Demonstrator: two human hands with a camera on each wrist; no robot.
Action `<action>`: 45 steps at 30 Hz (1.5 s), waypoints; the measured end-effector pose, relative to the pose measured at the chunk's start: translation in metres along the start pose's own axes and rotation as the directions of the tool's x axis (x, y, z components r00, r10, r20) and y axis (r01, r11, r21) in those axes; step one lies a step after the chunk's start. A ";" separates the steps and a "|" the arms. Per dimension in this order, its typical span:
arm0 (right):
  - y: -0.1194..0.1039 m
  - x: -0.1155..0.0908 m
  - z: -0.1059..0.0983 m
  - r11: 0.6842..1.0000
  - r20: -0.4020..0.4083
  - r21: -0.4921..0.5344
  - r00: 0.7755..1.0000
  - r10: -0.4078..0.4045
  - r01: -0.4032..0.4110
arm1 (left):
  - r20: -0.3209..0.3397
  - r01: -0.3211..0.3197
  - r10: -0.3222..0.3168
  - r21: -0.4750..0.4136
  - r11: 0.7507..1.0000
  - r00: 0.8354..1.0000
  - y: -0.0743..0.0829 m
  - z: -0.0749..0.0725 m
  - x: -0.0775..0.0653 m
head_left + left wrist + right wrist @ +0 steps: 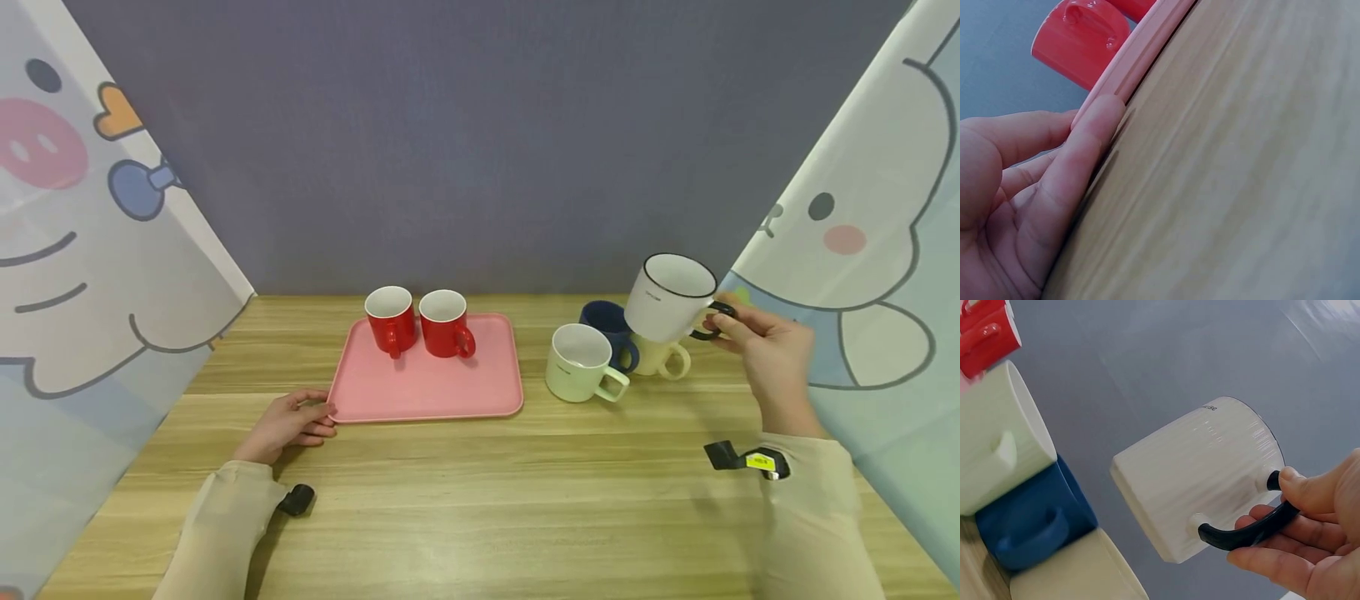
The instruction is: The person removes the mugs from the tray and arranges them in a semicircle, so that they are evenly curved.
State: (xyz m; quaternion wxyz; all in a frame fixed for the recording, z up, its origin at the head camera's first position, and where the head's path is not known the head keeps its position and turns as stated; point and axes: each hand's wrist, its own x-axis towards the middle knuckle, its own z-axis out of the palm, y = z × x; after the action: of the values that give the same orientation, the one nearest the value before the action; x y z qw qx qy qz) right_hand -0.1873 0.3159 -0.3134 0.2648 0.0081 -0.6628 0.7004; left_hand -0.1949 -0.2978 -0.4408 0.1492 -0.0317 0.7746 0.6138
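Observation:
My right hand (776,346) grips the black handle of a white mug (663,304) with a dark rim, raised above the other mugs. In the right wrist view the thumb lies on top of the handle (1254,531) and the fingers curl beneath it. My left hand (288,423) pinches the near left corner of a pink tray (420,396), thumb and fingers at its rim. Two red mugs (401,327) with white insides stand on the tray toward its far side.
Right of the tray stand a pale green mug (570,375), a dark blue mug (600,315) behind it, and a cream mug (651,357) partly hidden under the white one. A grey panel (450,150) rises behind the wooden table (480,517); cartoon-printed sheets flank both sides.

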 end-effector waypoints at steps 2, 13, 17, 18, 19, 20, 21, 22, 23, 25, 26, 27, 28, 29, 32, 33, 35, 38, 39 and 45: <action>0.001 0.001 -0.005 1.000 -0.033 -0.015 0.999 0.008 -0.009 | -0.002 0.006 -0.006 -0.002 1.000 1.000 0.000 0.000 0.000; 0.002 0.006 -0.026 0.994 -0.220 0.078 0.971 0.098 -0.083 | -0.015 0.020 -0.020 -0.006 1.000 1.000 0.000 0.002 0.000; 0.003 0.006 -0.039 0.984 -0.240 0.132 0.960 0.147 -0.118 | -0.011 0.013 -0.013 -0.005 1.000 1.000 0.000 0.002 -0.001; 0.002 0.006 -0.043 0.983 -0.243 0.128 0.957 0.156 -0.128 | -0.008 0.009 -0.009 -0.004 1.000 1.000 0.001 0.003 -0.001; 0.002 0.005 -0.047 0.983 -0.246 0.122 0.955 0.164 -0.138 | -0.009 0.012 -0.012 -0.009 1.000 1.000 0.001 0.003 -0.001; 0.002 0.005 -0.050 0.983 -0.250 0.115 0.953 0.170 -0.146 | -0.005 0.008 -0.008 -0.007 1.000 1.000 0.001 0.003 -0.001; 0.001 0.005 -0.054 0.983 -0.250 0.104 0.953 0.172 -0.150 | -0.005 0.008 -0.008 -0.009 1.000 1.000 0.001 0.004 -0.002; 0.002 0.005 -0.057 0.984 -0.247 0.092 0.954 0.170 -0.152 | -0.001 0.004 -0.004 -0.006 1.000 1.000 0.001 0.004 -0.002; 0.002 0.005 -0.060 0.984 -0.244 0.090 0.955 0.171 -0.153 | -0.004 0.005 -0.005 -0.007 1.000 1.000 0.001 0.004 -0.002; 0.003 0.005 -0.065 0.985 -0.236 0.095 0.958 0.163 -0.144 | -0.011 0.008 -0.008 -0.006 1.000 1.000 0.001 0.005 -0.002; 0.004 0.005 -0.067 0.985 -0.227 0.096 0.960 0.163 -0.144 | -0.012 0.005 -0.005 -0.002 1.000 1.000 0.001 0.005 -0.003; 0.005 0.005 -0.070 0.985 -0.224 0.094 0.960 0.166 -0.148 | -0.017 0.008 -0.008 -0.004 1.000 1.000 0.001 0.005 -0.003; 0.005 0.005 -0.072 0.985 -0.222 0.087 0.961 0.168 -0.152 | -0.019 0.010 -0.010 -0.004 1.000 1.000 0.001 0.006 -0.003; 0.006 0.005 -0.074 0.984 -0.221 0.089 0.960 0.173 -0.156 | -0.022 0.013 -0.014 -0.006 1.000 1.000 0.001 0.006 -0.004; 0.009 0.005 -0.080 0.980 -0.219 0.085 0.957 0.193 -0.178 | -0.025 0.016 -0.016 -0.010 1.000 1.000 0.000 0.007 -0.005; 0.011 0.005 -0.081 0.980 -0.223 0.074 0.955 0.197 -0.185 | -0.026 0.015 -0.016 -0.012 1.000 1.000 0.000 0.007 -0.005; 0.015 0.006 -0.083 0.978 -0.223 0.048 0.952 0.208 -0.202 | -0.031 0.014 -0.015 -0.014 1.000 0.999 0.000 0.008 -0.005; 0.024 0.005 -0.086 0.971 -0.197 0.022 0.952 0.236 -0.237 | -0.035 0.010 -0.010 -0.011 1.000 0.999 0.000 0.007 -0.006; 0.027 0.004 -0.087 0.968 -0.189 0.014 0.950 0.247 -0.249 | -0.037 0.010 -0.010 -0.011 1.000 0.999 0.000 0.007 -0.006; 0.045 0.000 -0.090 0.966 -0.152 0.037 0.954 0.259 -0.257 | -0.031 0.006 -0.006 -0.003 1.000 0.999 0.001 0.006 -0.004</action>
State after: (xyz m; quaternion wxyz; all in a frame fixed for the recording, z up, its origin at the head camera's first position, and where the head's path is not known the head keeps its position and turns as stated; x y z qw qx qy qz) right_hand -0.1735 0.4008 -0.3661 0.2219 -0.1309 -0.6295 0.7330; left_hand -0.1902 -0.2922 -0.4403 0.1389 -0.0438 0.7759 0.6138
